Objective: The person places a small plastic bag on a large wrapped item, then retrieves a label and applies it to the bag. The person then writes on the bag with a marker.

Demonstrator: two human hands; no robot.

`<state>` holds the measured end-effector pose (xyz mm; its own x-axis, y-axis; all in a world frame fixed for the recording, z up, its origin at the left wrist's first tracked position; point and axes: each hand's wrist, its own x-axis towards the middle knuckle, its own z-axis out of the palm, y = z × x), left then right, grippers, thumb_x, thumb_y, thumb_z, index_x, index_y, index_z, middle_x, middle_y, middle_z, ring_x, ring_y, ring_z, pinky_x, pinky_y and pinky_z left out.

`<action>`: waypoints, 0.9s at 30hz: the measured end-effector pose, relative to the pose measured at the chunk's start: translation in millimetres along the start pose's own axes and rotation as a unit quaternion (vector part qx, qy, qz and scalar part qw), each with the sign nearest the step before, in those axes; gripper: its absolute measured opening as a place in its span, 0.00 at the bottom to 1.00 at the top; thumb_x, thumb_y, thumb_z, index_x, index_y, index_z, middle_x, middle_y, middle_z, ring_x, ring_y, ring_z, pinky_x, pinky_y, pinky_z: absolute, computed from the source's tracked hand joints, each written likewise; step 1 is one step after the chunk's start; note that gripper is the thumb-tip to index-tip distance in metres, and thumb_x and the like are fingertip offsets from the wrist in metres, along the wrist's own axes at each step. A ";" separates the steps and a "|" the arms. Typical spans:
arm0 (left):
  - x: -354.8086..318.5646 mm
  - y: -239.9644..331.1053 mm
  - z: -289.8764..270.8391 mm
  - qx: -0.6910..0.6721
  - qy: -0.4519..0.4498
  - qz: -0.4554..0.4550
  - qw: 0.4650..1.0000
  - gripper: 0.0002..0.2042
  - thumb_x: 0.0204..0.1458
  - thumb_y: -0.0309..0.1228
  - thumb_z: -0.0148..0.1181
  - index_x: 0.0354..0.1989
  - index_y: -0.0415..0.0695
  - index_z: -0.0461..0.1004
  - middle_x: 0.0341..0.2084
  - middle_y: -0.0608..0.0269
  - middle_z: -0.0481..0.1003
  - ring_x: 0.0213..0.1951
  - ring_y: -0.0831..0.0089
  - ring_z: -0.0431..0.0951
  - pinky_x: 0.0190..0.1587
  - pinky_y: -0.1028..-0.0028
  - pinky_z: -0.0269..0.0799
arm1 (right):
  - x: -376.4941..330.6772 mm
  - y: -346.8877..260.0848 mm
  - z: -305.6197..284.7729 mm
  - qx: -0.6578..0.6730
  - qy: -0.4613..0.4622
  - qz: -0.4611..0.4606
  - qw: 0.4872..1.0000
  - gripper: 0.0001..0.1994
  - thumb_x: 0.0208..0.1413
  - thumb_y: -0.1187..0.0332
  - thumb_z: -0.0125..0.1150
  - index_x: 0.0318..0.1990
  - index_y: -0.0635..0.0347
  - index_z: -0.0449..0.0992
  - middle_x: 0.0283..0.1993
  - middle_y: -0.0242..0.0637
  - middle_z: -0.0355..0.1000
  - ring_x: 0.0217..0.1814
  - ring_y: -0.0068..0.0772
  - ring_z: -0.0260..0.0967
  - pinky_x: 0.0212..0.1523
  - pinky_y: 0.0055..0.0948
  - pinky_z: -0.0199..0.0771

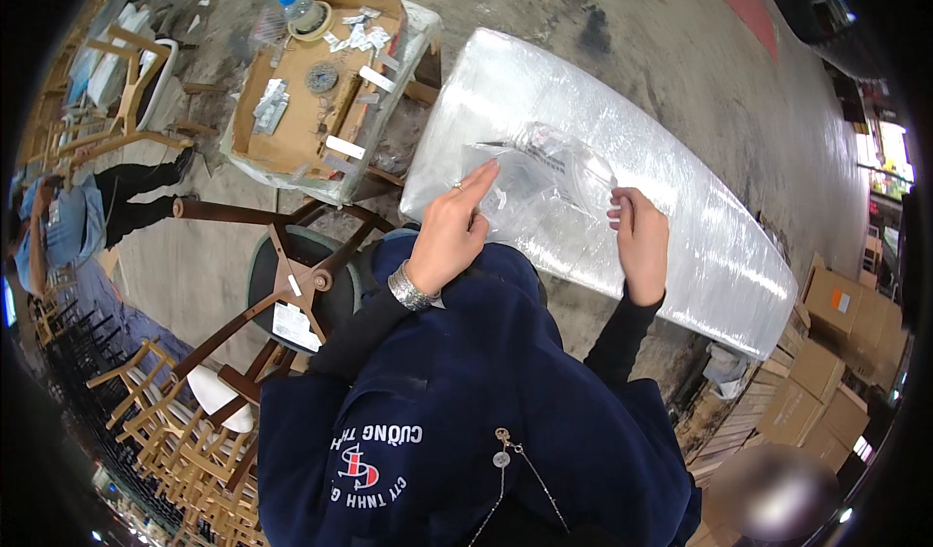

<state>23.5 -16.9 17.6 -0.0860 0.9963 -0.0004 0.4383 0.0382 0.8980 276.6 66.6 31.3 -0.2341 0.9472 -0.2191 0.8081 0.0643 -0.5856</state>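
A crumpled clear plastic bag [520, 183] lies on a long surface wrapped in shiny clear film [573, 90] in front of me. Something thin and dark shows at the bag's far side, too unclear to name. My left hand [452, 231] rests at the bag's left edge with its fingers stretched out; a ring and a broad silvery bracelet are on it. At the other side, the curled fingers of my right hand [641, 236] pinch the bag's right edge.
A cardboard tray [292, 149] at left holds a blue-capped bottle [303, 11], tape roll, wire coil and small packets. An upturned dark wooden chair [301, 280] stands close on my left. A person [73, 222] is farther left. Cardboard boxes [812, 372] stack at right.
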 end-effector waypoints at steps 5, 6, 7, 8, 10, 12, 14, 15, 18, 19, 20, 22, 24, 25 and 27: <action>-0.4 -2.7 -5.5 -0.013 0.007 -0.014 1.000 0.30 0.39 0.14 0.48 0.58 0.38 0.66 0.58 0.51 0.67 0.34 0.53 0.76 0.36 0.65 0.71 | 104.0 122.2 98.6 -0.157 -0.194 -0.099 0.963 0.14 0.54 0.73 0.46 0.45 0.66 0.74 0.45 0.58 0.73 0.49 0.53 0.71 0.50 0.43 0.68; -1.6 -3.2 -5.5 -0.007 0.012 -0.003 1.000 0.30 0.38 0.14 0.48 0.58 0.38 0.66 0.58 0.51 0.67 0.34 0.53 0.76 0.36 0.65 0.71 | 126.4 141.3 121.4 -0.150 -0.193 -0.121 0.962 0.14 0.54 0.72 0.47 0.45 0.65 0.74 0.45 0.57 0.73 0.49 0.53 0.71 0.50 0.43 0.68; -2.8 -3.7 -5.7 -0.001 0.016 0.007 1.000 0.30 0.38 0.14 0.48 0.58 0.38 0.66 0.58 0.51 0.67 0.34 0.53 0.76 0.36 0.65 0.71 | 142.9 157.8 142.0 -0.157 -0.195 -0.117 0.961 0.14 0.55 0.71 0.47 0.45 0.65 0.74 0.45 0.57 0.73 0.49 0.53 0.71 0.51 0.42 0.68; -3.8 -3.8 -6.0 0.006 0.022 0.018 1.000 0.30 0.38 0.14 0.48 0.58 0.38 0.66 0.58 0.51 0.67 0.34 0.53 0.76 0.36 0.65 0.71 | 154.6 170.5 160.3 -0.170 -0.180 -0.115 0.962 0.14 0.55 0.70 0.47 0.45 0.65 0.74 0.45 0.56 0.73 0.49 0.53 0.71 0.51 0.42 0.68; -6.5 -2.8 -7.3 -0.002 0.028 0.005 1.000 0.31 0.38 0.14 0.48 0.58 0.38 0.67 0.58 0.50 0.67 0.34 0.53 0.76 0.36 0.65 0.71 | 165.3 184.4 193.8 -0.196 -0.136 -0.109 0.965 0.14 0.55 0.68 0.48 0.45 0.64 0.75 0.46 0.56 0.73 0.49 0.53 0.71 0.53 0.41 0.67; -7.7 -2.3 -9.0 -0.015 0.028 -0.011 0.999 0.31 0.38 0.14 0.48 0.58 0.38 0.66 0.58 0.50 0.67 0.34 0.53 0.76 0.35 0.65 0.71 | 167.9 189.7 215.0 -0.217 -0.092 -0.101 0.966 0.14 0.56 0.66 0.48 0.45 0.64 0.75 0.46 0.55 0.73 0.50 0.53 0.71 0.54 0.40 0.67; -8.2 -3.7 -11.8 -0.007 0.043 -0.017 0.999 0.30 0.38 0.14 0.48 0.58 0.38 0.67 0.58 0.50 0.67 0.34 0.53 0.76 0.35 0.65 0.71 | 168.0 190.7 219.5 -0.217 -0.065 -0.101 0.969 0.15 0.57 0.65 0.48 0.44 0.63 0.76 0.46 0.54 0.74 0.50 0.53 0.71 0.55 0.40 0.66; -7.6 -5.2 -13.0 -0.005 0.048 -0.025 0.999 0.30 0.38 0.15 0.49 0.58 0.38 0.67 0.58 0.50 0.67 0.34 0.53 0.77 0.35 0.65 0.71 | 167.1 189.4 216.1 -0.245 -0.073 -0.111 0.960 0.15 0.57 0.64 0.49 0.44 0.63 0.76 0.46 0.53 0.74 0.50 0.53 0.71 0.56 0.39 0.66; -7.5 -10.0 -14.0 0.002 0.084 0.006 0.996 0.29 0.39 0.15 0.49 0.57 0.39 0.68 0.56 0.52 0.69 0.23 0.65 0.70 0.28 0.71 0.68 | 166.1 181.1 177.7 -0.139 -0.043 -0.160 0.976 0.16 0.57 0.60 0.50 0.44 0.63 0.76 0.45 0.52 0.74 0.49 0.54 0.71 0.56 0.39 0.66; -7.7 -11.1 -12.9 -0.002 0.089 0.006 0.996 0.29 0.39 0.16 0.50 0.56 0.40 0.69 0.56 0.53 0.70 0.17 0.71 0.66 0.25 0.74 0.66 | 162.0 176.8 154.0 -0.103 -0.036 -0.150 0.983 0.17 0.57 0.59 0.50 0.43 0.64 0.76 0.44 0.52 0.75 0.48 0.54 0.71 0.56 0.39 0.66; -8.1 -11.7 -11.6 -0.007 0.082 0.006 0.997 0.29 0.39 0.16 0.50 0.57 0.40 0.69 0.56 0.53 0.70 0.17 0.71 0.66 0.25 0.74 0.66 | 162.1 164.8 135.3 -0.203 -0.095 -0.147 0.963 0.18 0.55 0.58 0.53 0.41 0.66 0.76 0.42 0.52 0.75 0.47 0.54 0.72 0.51 0.41 0.69; -8.2 -12.0 -9.3 -0.011 0.070 0.008 0.997 0.29 0.39 0.15 0.50 0.57 0.41 0.69 0.56 0.52 0.71 0.17 0.71 0.66 0.25 0.74 0.66 | 130.1 140.7 91.8 -0.118 -0.051 -0.081 0.988 0.15 0.53 0.62 0.56 0.37 0.67 0.77 0.38 0.50 0.76 0.42 0.51 0.74 0.42 0.40 0.71; -8.7 -11.1 -7.8 -0.004 0.048 -0.005 0.999 0.29 0.39 0.15 0.49 0.57 0.39 0.68 0.56 0.50 0.69 0.26 0.59 0.73 0.30 0.69 0.70 | 103.1 106.5 48.7 -0.045 -0.046 -0.066 0.996 0.13 0.53 0.63 0.58 0.35 0.67 0.77 0.32 0.47 0.77 0.34 0.43 0.75 0.36 0.36 0.72; -9.6 -10.3 -7.5 0.000 0.040 -0.014 0.999 0.29 0.39 0.14 0.48 0.57 0.38 0.68 0.56 0.48 0.69 0.30 0.53 0.77 0.33 0.67 0.72 | 84.1 88.9 31.6 0.054 -0.056 -0.033 0.996 0.12 0.54 0.64 0.58 0.35 0.67 0.77 0.30 0.45 0.78 0.31 0.38 0.76 0.34 0.33 0.73; -9.4 -8.6 -6.5 -0.003 0.028 -0.029 0.999 0.29 0.39 0.14 0.48 0.57 0.38 0.68 0.56 0.49 0.69 0.32 0.53 0.77 0.34 0.67 0.72 | 53.3 55.8 6.5 0.144 0.000 -0.005 0.990 0.10 0.57 0.67 0.59 0.35 0.67 0.78 0.29 0.39 0.78 0.29 0.24 0.75 0.30 0.24 0.72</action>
<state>14.7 -27.1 12.8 -0.1615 0.9865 -0.0279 0.4252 0.0951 0.9001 305.6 118.7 -18.1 -0.2402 0.9472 -0.2125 0.6178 -0.0197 -0.7861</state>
